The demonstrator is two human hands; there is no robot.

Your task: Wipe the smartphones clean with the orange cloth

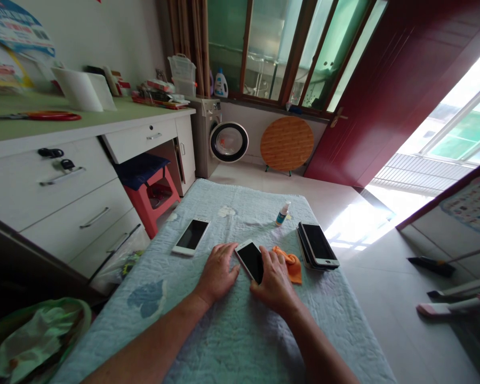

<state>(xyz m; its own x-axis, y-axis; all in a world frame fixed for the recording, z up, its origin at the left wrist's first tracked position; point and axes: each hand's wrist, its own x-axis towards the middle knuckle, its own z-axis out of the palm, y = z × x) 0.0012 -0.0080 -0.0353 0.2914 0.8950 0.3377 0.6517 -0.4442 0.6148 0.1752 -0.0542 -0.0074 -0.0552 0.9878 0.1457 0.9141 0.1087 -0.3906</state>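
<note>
So, centre phone is the landmark: white frame, dark screen, face up over the quilt-covered worktop. Can't tell if it's flat down or slightly lifted. Right hand has it clamped from the right side, thumb at the near end, fingers along the right edge. Left hand sits just left of it, thumb spread away from the fingers, fingertips by its far-left corner; contact there can't be told. Hands are apart, one on each side of it.

Around the centre phone: white phone to its left, face up, clear of the left hand. Orange cloth just to its right, crumpled, partly behind the right hand. Small spray bottle upright, beyond it and to the right. Phone stack farther right, past the cloth, top one screen up.
</note>
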